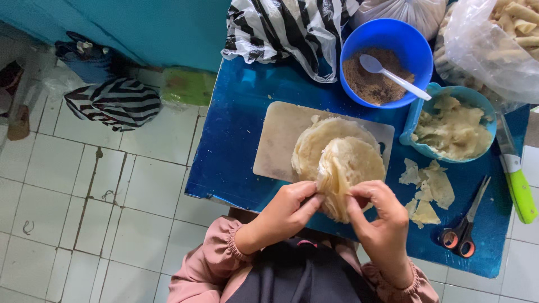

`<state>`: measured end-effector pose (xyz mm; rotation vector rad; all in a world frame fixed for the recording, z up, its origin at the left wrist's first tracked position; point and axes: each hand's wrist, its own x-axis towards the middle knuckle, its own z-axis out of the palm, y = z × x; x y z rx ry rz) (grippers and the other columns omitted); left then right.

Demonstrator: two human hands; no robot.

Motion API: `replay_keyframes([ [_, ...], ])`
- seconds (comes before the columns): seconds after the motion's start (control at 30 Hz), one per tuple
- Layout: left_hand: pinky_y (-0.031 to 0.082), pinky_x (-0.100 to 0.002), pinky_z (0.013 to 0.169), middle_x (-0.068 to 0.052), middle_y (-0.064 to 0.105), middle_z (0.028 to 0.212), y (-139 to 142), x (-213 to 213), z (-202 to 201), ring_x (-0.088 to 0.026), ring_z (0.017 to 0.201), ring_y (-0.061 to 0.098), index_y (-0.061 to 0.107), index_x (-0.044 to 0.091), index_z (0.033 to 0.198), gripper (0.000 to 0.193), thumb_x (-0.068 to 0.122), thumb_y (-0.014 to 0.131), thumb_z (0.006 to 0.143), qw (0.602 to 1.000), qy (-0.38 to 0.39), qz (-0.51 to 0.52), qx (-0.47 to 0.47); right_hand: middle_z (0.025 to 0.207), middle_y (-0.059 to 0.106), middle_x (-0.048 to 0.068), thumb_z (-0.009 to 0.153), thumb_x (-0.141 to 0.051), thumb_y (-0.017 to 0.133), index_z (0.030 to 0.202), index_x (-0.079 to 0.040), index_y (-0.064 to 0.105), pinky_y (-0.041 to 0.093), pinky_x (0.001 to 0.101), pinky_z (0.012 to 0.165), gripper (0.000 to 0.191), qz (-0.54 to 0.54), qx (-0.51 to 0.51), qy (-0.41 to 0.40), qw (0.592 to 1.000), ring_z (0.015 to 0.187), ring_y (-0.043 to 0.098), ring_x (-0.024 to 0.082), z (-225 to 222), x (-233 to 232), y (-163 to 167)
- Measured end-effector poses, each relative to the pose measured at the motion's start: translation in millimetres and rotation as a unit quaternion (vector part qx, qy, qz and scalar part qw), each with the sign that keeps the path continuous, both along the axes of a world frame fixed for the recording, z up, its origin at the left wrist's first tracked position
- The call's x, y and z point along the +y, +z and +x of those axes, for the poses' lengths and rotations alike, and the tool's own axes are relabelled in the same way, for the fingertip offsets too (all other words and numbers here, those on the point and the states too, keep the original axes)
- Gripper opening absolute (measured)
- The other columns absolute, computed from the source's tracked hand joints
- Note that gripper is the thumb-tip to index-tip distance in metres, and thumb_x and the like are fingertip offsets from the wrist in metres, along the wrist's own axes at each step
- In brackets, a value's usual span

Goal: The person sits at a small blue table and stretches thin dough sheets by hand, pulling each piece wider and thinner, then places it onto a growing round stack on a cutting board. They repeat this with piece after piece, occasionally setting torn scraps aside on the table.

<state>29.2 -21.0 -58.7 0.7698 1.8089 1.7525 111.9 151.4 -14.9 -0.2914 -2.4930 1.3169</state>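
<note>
Both hands are pinching one thin wrapper (pixel 345 174) at the near edge of the blue table (pixel 236 140): the left hand (pixel 289 210) is clamping its left edge between thumb and fingers, and the right hand (pixel 382 219) is gripping its right edge the same way. The wrapper is lifting off a stack (pixel 320 140) lying on a pale board (pixel 278 140). Scraps (pixel 429 191) and scissors (pixel 466 227) are lying to the right, near a blue bowl (pixel 387 39) holding a spoon (pixel 393 74).

White tiled floor (pixel 84 185), teal wall (pixel 140 28), blue table (pixel 236 129)
</note>
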Motion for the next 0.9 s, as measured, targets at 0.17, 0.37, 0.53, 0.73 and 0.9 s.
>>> replay_keyframes([
  [0.17,0.055,-0.035,0.081,-0.018,0.067,0.104,6,2,1,-0.03,0.095,0.069,0.065,-0.003,0.107,0.013,0.001,0.061,0.095,0.998,0.028,0.042,0.048,0.092,0.064,0.011,0.077,-0.005,0.082,0.102,0.003,0.066,0.049,0.0244,0.067,0.03,0.022,-0.002,-0.023,0.999,0.073,0.059,0.014,1,-7,-7],
  [0.37,0.055,-0.031,0.075,-0.015,0.068,0.095,0,0,-2,-0.023,0.084,0.069,0.068,-0.004,0.105,0.014,0.002,0.066,0.093,0.999,0.039,-0.018,-0.005,0.093,0.066,0.005,0.099,-0.003,0.069,0.104,0.002,0.068,0.049,0.0224,0.073,0.008,-0.191,-0.051,-0.092,0.976,0.082,0.06,0.009,13,13,-25],
  [0.53,0.056,-0.027,0.075,-0.007,0.066,0.094,-20,-4,-3,-0.012,0.085,0.067,0.068,-0.007,0.107,0.015,0.0,0.063,0.095,0.99,0.03,0.017,-0.135,0.1,0.069,0.008,0.106,-0.002,0.063,0.111,0.004,0.065,0.052,0.0251,0.08,0.008,-0.443,0.049,-0.146,0.883,0.086,0.065,0.012,19,42,-47],
  [0.73,0.059,-0.027,0.083,-0.005,0.071,0.103,-35,-1,-8,-0.01,0.094,0.069,0.068,-0.005,0.114,0.02,0.003,0.058,0.098,0.963,0.011,0.053,-0.266,0.108,0.072,0.014,0.107,-0.002,0.059,0.114,0.003,0.064,0.057,0.034,0.094,0.01,-0.496,0.122,-0.168,0.843,0.099,0.071,0.021,36,74,-51],
  [0.9,0.061,-0.029,0.08,-0.004,0.072,0.103,-26,0,-17,-0.01,0.094,0.069,0.066,-0.001,0.118,0.026,0.015,0.059,0.098,0.961,-0.007,0.023,-0.277,0.106,0.07,0.013,0.107,-0.003,0.062,0.115,0.004,0.063,0.055,0.0332,0.09,0.011,-0.479,0.077,-0.132,0.864,0.096,0.069,0.02,40,82,-59],
])
